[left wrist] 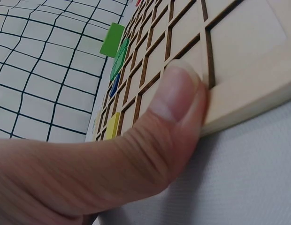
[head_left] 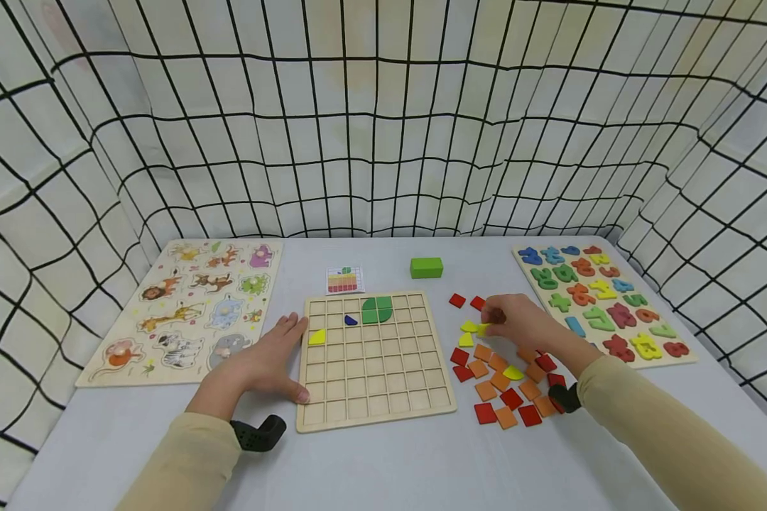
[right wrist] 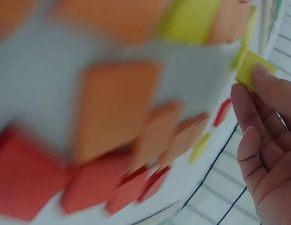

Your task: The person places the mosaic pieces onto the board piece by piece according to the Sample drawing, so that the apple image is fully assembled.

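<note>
A wooden grid board (head_left: 371,376) lies in the middle of the table. My left hand (head_left: 262,363) rests at its left side with fingers spread, the thumb (left wrist: 176,101) touching the frame's edge. In the grid sit a yellow piece (head_left: 317,337), a small dark blue piece (head_left: 351,321) and a green rounded shape (head_left: 377,310) made of several pieces. To the right of the board, my right hand (head_left: 523,323) pinches a yellow tile (right wrist: 251,65) between thumb and fingers. Around and below that hand lie loose orange tiles (head_left: 486,390), red tiles (head_left: 485,413) and other yellow tiles (head_left: 466,340).
Behind the board are a small pattern card (head_left: 344,279) and a green block (head_left: 427,267). An animal puzzle board (head_left: 192,305) lies at the left, a number puzzle board (head_left: 604,305) at the right. Black netting over white cloth (head_left: 358,135) encloses the table's back and sides.
</note>
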The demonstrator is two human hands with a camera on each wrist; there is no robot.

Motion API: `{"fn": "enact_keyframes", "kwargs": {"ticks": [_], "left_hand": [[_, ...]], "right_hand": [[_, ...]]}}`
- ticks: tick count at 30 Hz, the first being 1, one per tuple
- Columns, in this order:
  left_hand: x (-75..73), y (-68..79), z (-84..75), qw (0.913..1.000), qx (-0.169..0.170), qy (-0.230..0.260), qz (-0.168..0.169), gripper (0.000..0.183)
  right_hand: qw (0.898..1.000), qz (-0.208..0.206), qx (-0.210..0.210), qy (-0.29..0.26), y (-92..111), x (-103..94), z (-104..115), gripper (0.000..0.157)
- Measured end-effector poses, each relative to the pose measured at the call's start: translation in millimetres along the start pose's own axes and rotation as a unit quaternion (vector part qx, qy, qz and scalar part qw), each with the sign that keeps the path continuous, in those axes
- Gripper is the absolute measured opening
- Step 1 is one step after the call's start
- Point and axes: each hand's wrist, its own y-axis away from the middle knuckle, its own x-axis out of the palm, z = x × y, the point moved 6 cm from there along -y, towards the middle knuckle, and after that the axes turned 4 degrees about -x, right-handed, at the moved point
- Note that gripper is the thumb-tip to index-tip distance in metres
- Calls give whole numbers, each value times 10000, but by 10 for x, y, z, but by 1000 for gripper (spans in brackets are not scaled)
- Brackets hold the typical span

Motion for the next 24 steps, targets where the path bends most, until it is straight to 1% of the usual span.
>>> {"fn": "enact_keyframes", "kwargs": {"ticks": [4, 7, 9, 12, 15, 18, 21, 24], "left_hand": [[-13, 5, 7, 10000, -26, -3, 26, 129], [-12, 5, 9, 10000, -43, 25, 57, 129], [-10, 5, 9, 9999, -61, 42, 72, 129], [-10, 3, 13, 9999, -85, 55, 94, 130], [-12, -4, 15, 9999, -100, 68, 96, 131], [-11, -6, 14, 9998, -116, 98, 106, 132], [-13, 4, 4, 9998, -122, 126, 127, 131], [-22, 18, -8, 9998, -123, 113, 129, 131]], "right_hand": [[9987, -220, -419, -214, -173, 29, 288, 8], [9958, -213, -797, -403, -340, 119, 572, 6], [9936, -148, -974, -557, -467, 204, 759, 6], [9904, -33, -1147, -770, -651, 338, 1044, 5], [9880, 99, -1332, -771, -809, 461, 1328, 4], [9859, 244, -1490, -722, -920, 558, 1572, 4], [9848, 318, -1562, -688, -1010, 635, 1743, 3], [9849, 331, -1595, -593, -1076, 703, 1849, 3]]}}
